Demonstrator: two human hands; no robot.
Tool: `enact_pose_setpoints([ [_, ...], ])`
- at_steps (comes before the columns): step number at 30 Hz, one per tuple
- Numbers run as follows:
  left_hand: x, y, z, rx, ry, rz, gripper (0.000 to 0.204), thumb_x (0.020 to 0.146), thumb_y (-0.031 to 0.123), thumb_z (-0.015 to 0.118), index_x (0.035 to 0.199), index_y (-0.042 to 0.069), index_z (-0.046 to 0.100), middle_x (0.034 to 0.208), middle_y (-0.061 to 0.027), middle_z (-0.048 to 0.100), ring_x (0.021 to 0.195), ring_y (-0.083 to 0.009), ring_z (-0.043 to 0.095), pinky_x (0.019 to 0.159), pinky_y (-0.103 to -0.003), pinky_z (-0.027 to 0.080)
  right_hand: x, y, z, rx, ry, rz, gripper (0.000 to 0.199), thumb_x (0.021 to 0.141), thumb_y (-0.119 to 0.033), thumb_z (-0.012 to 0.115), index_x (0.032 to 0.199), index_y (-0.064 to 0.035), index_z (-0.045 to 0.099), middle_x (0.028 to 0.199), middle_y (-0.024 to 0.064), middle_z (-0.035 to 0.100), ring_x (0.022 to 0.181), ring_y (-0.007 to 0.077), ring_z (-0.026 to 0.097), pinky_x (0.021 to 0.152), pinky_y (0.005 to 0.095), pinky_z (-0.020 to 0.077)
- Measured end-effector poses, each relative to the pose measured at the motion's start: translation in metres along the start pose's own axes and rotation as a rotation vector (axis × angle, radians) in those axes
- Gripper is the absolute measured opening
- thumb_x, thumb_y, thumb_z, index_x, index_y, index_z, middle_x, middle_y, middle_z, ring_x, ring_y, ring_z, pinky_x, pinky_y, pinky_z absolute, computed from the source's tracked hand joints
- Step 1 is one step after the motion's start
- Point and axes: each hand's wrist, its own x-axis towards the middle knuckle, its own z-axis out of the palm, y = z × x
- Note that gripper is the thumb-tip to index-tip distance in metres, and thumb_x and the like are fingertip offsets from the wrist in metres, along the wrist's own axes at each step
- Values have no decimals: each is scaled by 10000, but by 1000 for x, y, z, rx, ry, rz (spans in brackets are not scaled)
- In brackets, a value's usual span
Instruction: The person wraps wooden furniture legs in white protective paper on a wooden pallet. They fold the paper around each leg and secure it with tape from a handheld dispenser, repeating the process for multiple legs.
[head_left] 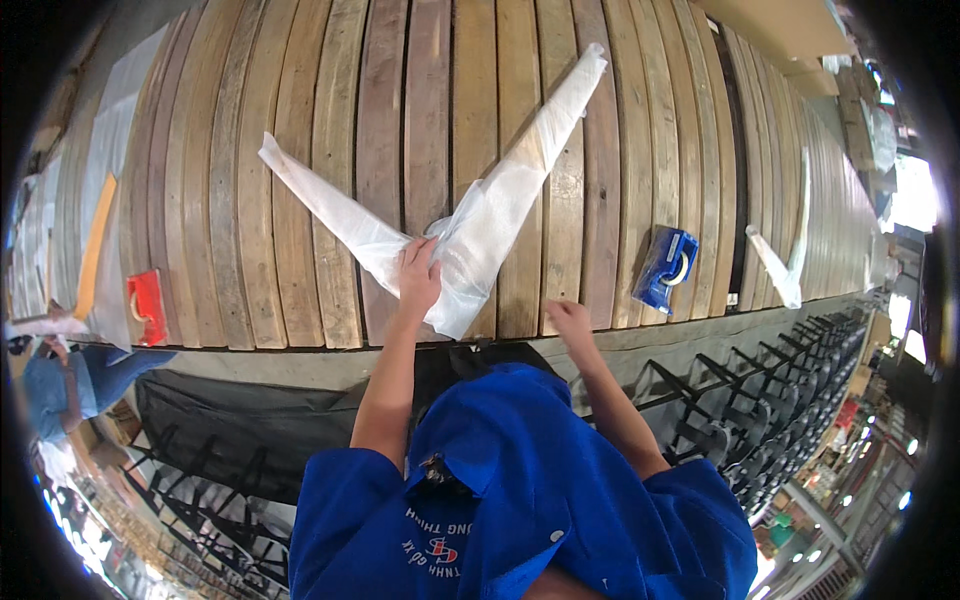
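A V-shaped piece (505, 215) wrapped in translucent white packing sheet lies on the slatted wooden table before me. Its two arms spread away from me, and the wrap is bunched and loose at the corner near the table edge. My left hand (420, 280) is on that corner, its fingers holding the wrap on the left arm's inner side. Just right of the piece, my right hand (572, 322) hovers by the table's front edge, apart from the wrap. Its fingers are curled together, and whatever they may pinch is too small to make out.
A blue tape dispenser (665, 270) stands to the right, a red tape dispenser (147, 308) to the left. Another wrapped piece (785, 268) lies far right. At the far left, a person (65, 385) works by an orange-brown strip (97, 245). Black metal frames (740, 415) line the floor.
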Motion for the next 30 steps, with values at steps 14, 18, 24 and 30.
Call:
enact_pose_setpoints([
  [14, -5, -17, -19, -218, 66, 72, 295, 774, 11, 667, 1052, 112, 668, 1209, -65, 625, 1045, -312, 590, 904, -439, 487, 153, -347, 161, -1025, -502, 8, 554, 721, -358, 666, 1114, 29, 712, 1131, 229, 708, 1077, 370, 687, 888, 468, 541],
  [18, 2, -4, -36, -303, 160, -28, 367, 784, 9, 660, 1141, 86, 626, 1213, -88, 627, 1058, -321, 577, 918, -444, 474, 143, -345, 147, -1050, -570, -6, 524, 710, -384, 674, 1051, 9, 737, 1069, 234, 720, 1013, 362, 707, 833, 457, 552],
  [24, -8, -22, -12, -249, -1, -22, 514, 784, 3, 649, 1282, 51, 531, 1247, -128, 625, 1057, -357, 570, 925, -470, 457, 134, -326, 127, -991, -598, 91, 628, 766, -586, 677, 963, 6, 747, 949, 193, 743, 912, 340, 728, 806, 438, 559],
  [30, -8, -31, 13, -261, 29, 80, 540, 760, 4, 667, 1278, 74, 531, 1235, -145, 622, 1079, -361, 570, 930, -472, 448, 96, -293, 119, -1031, -275, 154, 757, 812, -741, 606, 986, -21, 760, 966, 188, 746, 915, 377, 722, 813, 445, 563],
])
